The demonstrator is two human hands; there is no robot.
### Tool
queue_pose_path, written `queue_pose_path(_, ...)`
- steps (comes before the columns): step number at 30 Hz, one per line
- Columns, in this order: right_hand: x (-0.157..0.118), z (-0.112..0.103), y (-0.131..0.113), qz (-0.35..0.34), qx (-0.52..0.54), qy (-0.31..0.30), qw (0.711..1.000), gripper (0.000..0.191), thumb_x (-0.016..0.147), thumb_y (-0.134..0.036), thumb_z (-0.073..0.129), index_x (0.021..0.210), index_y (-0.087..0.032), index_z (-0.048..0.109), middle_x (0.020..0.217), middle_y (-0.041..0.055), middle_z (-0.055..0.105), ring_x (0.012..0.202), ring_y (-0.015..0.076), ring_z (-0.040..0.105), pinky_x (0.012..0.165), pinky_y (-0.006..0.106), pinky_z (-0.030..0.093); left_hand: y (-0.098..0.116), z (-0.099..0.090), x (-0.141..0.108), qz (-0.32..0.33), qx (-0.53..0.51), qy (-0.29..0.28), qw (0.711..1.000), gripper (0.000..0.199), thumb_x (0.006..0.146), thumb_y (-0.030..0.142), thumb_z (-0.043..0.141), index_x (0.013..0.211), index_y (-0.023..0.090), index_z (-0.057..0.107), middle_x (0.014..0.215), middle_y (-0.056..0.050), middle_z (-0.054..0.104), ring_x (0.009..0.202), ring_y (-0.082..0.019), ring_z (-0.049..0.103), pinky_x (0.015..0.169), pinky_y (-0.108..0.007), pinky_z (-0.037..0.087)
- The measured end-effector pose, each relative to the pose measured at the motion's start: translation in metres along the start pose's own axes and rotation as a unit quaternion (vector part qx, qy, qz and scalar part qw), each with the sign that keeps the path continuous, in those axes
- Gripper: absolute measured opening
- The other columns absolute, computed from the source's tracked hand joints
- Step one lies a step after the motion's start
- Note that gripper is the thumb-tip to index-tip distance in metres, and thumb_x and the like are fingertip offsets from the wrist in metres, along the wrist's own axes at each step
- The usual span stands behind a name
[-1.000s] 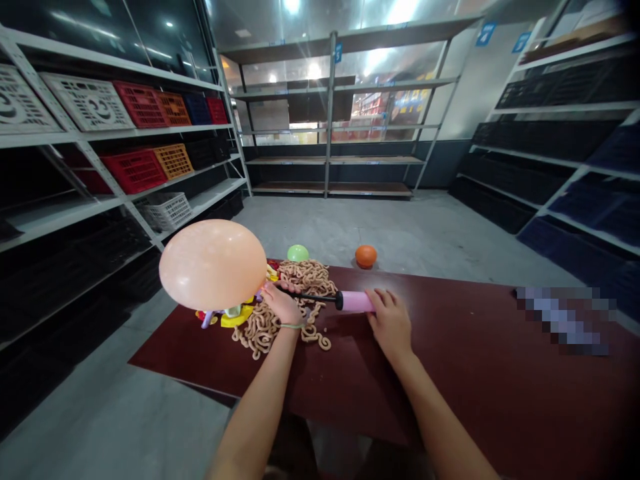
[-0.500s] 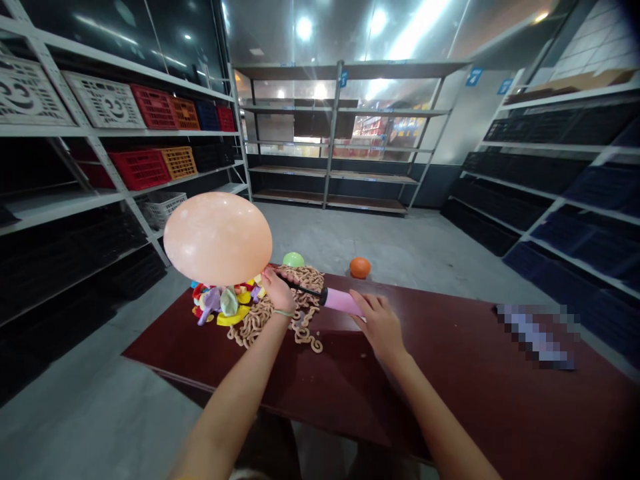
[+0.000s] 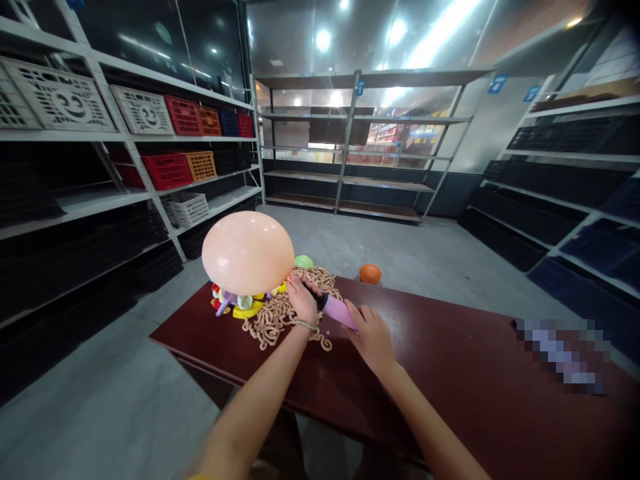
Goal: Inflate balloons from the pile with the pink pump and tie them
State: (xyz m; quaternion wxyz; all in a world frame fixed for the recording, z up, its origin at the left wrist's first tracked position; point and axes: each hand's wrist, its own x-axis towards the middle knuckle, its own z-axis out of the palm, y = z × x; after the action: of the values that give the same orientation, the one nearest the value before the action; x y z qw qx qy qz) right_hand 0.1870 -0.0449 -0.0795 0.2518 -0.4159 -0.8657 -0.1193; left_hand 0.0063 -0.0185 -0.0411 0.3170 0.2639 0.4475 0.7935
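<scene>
A large peach balloon [image 3: 249,253], swollen with air, is attached at its neck to the front end of a balloon pump [image 3: 338,311] with a pink barrel and black end. My left hand [image 3: 302,300] is closed around the balloon's neck and the pump's nozzle end, which the fingers mostly hide. My right hand [image 3: 369,331] grips the pink barrel. Beneath the balloon and left hand lies a heap of tan, rope-like curly pieces [image 3: 273,320] on the dark red table [image 3: 425,373]. Several limp, colourful balloons [image 3: 247,309] are piled at its left.
A green balloon [image 3: 303,261] and an orange balloon [image 3: 370,273] show beyond the table's far edge. A pixelated object [image 3: 560,353] lies at the table's right. Shelves with crates [image 3: 167,170] stand left; a metal rack [image 3: 345,147] stands at the back.
The right hand has pushed the pink barrel toward the left hand, so the black rod between them no longer shows. The whole view has shifted, moving the scene slightly rightward.
</scene>
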Motion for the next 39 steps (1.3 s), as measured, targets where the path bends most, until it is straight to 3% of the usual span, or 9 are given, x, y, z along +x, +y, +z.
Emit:
queue_pose_path(2,-0.005,0.004,-0.001,-0.007,0.016,0.004,1.0,0.053,0.095,-0.036,0.051,0.145,-0.021,0.043,0.102,0.0092,0.06,0.092,0.0254,0.051,0.078,0.036,0.043,0.001,0.0,-0.003,-0.019,-0.019,0.026,0.999,0.034,0.101,0.044,0.029,0.091,0.021,0.052,0.068,-0.001,0.052,0.049,-0.011,0.047,0.05,-0.028,0.046)
queue_pose_path(4,-0.011,0.005,-0.001,-0.007,0.019,0.014,1.0,0.054,0.096,-0.039,0.05,0.146,-0.02,0.041,0.104,0.0095,0.06,0.094,0.0256,0.052,0.08,0.036,0.044,0.004,0.001,-0.004,-0.035,-0.048,0.03,0.998,0.03,0.1,0.044,0.029,0.084,0.023,0.043,0.06,0.004,0.042,0.044,-0.011,0.043,0.046,-0.027,0.043)
queue_pose_path(7,-0.017,0.001,0.001,-0.008,0.008,0.026,1.0,0.053,0.097,-0.04,0.048,0.145,-0.019,0.042,0.105,0.0099,0.06,0.096,0.0256,0.052,0.083,0.036,0.044,0.015,-0.003,-0.001,-0.026,-0.069,0.018,0.997,0.028,0.098,0.043,0.033,0.08,0.023,0.039,0.06,0.002,0.046,0.048,-0.015,0.052,0.049,-0.031,0.048)
queue_pose_path(12,-0.025,-0.006,0.021,0.004,-0.021,0.033,0.999,0.049,0.097,-0.037,0.049,0.143,-0.019,0.047,0.106,0.0105,0.061,0.096,0.0253,0.052,0.085,0.037,0.043,0.039,-0.032,0.037,0.047,-0.053,0.078,0.994,0.028,0.097,0.044,0.039,0.08,0.022,0.043,0.061,0.002,0.052,0.056,-0.015,0.061,0.059,-0.033,0.057)
queue_pose_path(17,-0.022,-0.004,0.033,0.0,-0.042,0.003,0.999,0.05,0.095,-0.037,0.053,0.142,-0.021,0.05,0.106,0.0095,0.062,0.096,0.0254,0.051,0.086,0.037,0.042,0.056,-0.069,0.073,0.055,-0.021,0.018,0.998,0.031,0.091,0.047,0.054,0.077,0.021,0.048,0.06,0.002,0.056,0.053,-0.014,0.062,0.058,-0.028,0.057)
queue_pose_path(22,0.001,0.001,0.014,-0.046,-0.018,-0.034,0.998,0.054,0.093,-0.035,0.057,0.145,-0.026,0.047,0.114,0.009,0.062,0.101,0.0247,0.052,0.087,0.037,0.041,0.064,-0.086,0.074,0.034,0.02,-0.03,0.999,0.032,0.093,0.045,0.055,0.074,0.019,0.051,0.061,-0.001,0.059,0.054,-0.014,0.062,0.056,-0.028,0.057)
queue_pose_path(28,0.009,0.018,0.002,-0.136,0.005,-0.058,0.989,0.056,0.094,-0.034,0.057,0.148,-0.033,0.042,0.129,0.0079,0.061,0.116,0.0254,0.052,0.104,0.048,0.033,0.056,-0.089,0.066,0.001,0.06,-0.097,0.993,0.035,0.092,0.047,0.055,0.071,0.019,0.051,0.059,0.0,0.056,0.052,-0.014,0.058,0.054,-0.03,0.057)
queue_pose_path(35,-0.005,0.035,0.008,-0.131,0.033,-0.022,0.991,0.051,0.097,-0.036,0.053,0.146,-0.031,0.045,0.142,0.0089,0.056,0.13,0.0253,0.047,0.111,0.051,0.031,0.028,-0.076,0.056,-0.02,0.126,-0.172,0.977,0.037,0.09,0.051,0.055,0.069,0.021,0.048,0.054,0.003,0.049,0.045,-0.013,0.05,0.047,-0.028,0.05)
queue_pose_path(39,-0.006,0.034,0.01,-0.126,0.061,-0.01,0.99,0.054,0.097,-0.035,0.05,0.149,-0.027,0.04,0.144,0.0098,0.053,0.135,0.0252,0.044,0.115,0.055,0.027,0.012,-0.065,0.041,-0.023,0.165,-0.228,0.959,0.038,0.091,0.053,0.052,0.069,0.023,0.045,0.049,0.005,0.042,0.039,-0.013,0.041,0.039,-0.025,0.038)
